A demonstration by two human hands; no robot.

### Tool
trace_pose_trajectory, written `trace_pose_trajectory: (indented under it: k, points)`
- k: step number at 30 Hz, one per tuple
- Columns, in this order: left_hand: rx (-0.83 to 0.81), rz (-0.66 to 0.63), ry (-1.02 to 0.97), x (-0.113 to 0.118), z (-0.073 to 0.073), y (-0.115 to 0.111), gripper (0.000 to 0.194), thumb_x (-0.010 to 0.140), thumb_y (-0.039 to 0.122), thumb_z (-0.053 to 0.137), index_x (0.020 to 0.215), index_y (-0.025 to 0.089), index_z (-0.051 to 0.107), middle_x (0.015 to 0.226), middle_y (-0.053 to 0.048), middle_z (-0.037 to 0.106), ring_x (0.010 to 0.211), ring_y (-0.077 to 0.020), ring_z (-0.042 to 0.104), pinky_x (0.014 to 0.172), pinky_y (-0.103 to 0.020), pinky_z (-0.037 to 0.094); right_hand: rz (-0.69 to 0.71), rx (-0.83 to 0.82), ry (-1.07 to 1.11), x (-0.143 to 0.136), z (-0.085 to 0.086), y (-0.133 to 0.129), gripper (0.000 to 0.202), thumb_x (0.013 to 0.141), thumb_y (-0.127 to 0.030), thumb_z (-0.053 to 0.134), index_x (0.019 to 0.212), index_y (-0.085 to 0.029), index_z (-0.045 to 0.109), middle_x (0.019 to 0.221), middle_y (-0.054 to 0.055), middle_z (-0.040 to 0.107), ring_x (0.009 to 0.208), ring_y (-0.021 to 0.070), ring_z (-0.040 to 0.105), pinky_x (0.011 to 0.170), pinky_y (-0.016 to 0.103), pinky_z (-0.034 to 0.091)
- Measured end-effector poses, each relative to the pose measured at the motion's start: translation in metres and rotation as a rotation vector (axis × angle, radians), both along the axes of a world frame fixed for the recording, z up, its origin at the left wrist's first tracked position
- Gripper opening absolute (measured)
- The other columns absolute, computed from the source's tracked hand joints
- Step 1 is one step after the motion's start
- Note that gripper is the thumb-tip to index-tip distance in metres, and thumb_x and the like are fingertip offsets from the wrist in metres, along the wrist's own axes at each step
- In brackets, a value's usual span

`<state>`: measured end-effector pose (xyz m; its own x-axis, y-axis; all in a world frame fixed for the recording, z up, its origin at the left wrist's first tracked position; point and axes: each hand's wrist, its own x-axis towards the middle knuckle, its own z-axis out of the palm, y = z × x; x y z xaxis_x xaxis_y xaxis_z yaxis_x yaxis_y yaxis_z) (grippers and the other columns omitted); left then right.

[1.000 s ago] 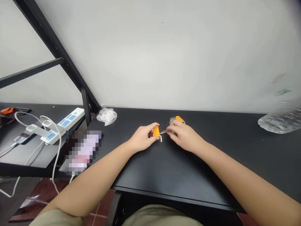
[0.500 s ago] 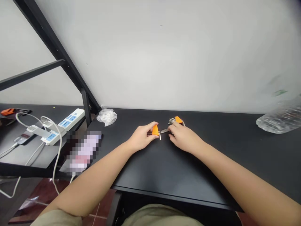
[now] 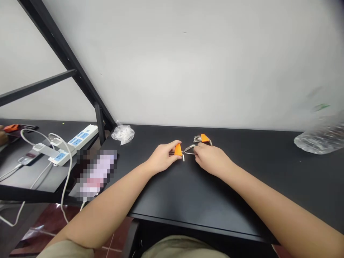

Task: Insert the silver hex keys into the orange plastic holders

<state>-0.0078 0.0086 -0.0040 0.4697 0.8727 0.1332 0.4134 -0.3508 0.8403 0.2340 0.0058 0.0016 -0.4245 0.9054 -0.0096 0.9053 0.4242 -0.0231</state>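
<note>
My left hand (image 3: 163, 156) grips an orange holder (image 3: 177, 149) between thumb and fingers, with metal hex keys sticking out of it. Facing it, the closed fingertips of my right hand (image 3: 209, 156) pinch a thin metal hex key (image 3: 190, 153) that reaches toward the holder. Another bent key (image 3: 189, 147) lies between the hands; whether it is held too is unclear. Just behind my right hand, a second orange holder (image 3: 205, 137) with several hex keys rests on the black table (image 3: 188, 193).
A crumpled clear bag (image 3: 123, 134) lies at the back left, and a phone (image 3: 98, 175) at the table's left edge. On the side table are a white power strip (image 3: 76, 143), cables and another orange tool (image 3: 12, 128). A plastic bottle pack (image 3: 319, 138) is at the right.
The metal pieces between my hands have shifted in angle, and my right hand sits slightly lower, uncovering more of the second holder. My left hand keeps its grip. The view has moved slightly.
</note>
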Motion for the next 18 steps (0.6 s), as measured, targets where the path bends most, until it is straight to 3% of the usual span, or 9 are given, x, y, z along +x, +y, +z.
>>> trace_pose_trajectory:
  k: [4,8,12,18]
  points:
    - [0.0,-0.001,-0.005,0.0,-0.001,0.0,0.05,0.087,0.03,0.07,0.134,0.025,0.057,0.099,0.0,0.072,0.089,-0.0163,0.069,0.091,-0.031,0.056,-0.023,-0.085,0.139,0.005,0.004,0.0,0.01,0.084,-0.015,0.059,0.076,-0.02,0.056,0.084,0.005,0.065,0.064,0.0164,0.058,0.055,0.028,0.037]
    - [-0.002,0.008,-0.004,0.001,-0.001,0.0,0.049,0.086,0.028,0.071,0.133,0.024,0.058,0.097,0.0,0.072,0.089,-0.0166,0.07,0.091,-0.032,0.056,0.112,-0.082,0.446,0.007,0.009,0.003,0.012,0.087,-0.012,0.053,0.081,-0.022,0.054,0.075,0.0,0.062,0.065,0.0157,0.055,0.06,0.027,0.041]
    - [-0.001,-0.003,-0.011,0.0,0.0,0.0,0.048,0.086,0.028,0.071,0.133,0.025,0.058,0.096,0.001,0.072,0.088,-0.0158,0.069,0.089,-0.031,0.055,0.183,-0.031,0.571,0.008,0.012,0.004,0.013,0.096,-0.018,0.05,0.09,-0.023,0.06,0.085,0.003,0.067,0.073,0.0178,0.059,0.068,0.03,0.046]
    - [-0.001,-0.038,-0.008,0.002,0.002,-0.003,0.046,0.088,0.029,0.07,0.132,0.024,0.058,0.099,-0.001,0.071,0.089,-0.0162,0.069,0.09,-0.031,0.055,0.234,0.071,0.506,0.007,0.009,0.0,0.022,0.101,-0.02,0.044,0.102,-0.022,0.066,0.102,0.009,0.067,0.089,0.0217,0.063,0.078,0.035,0.05]
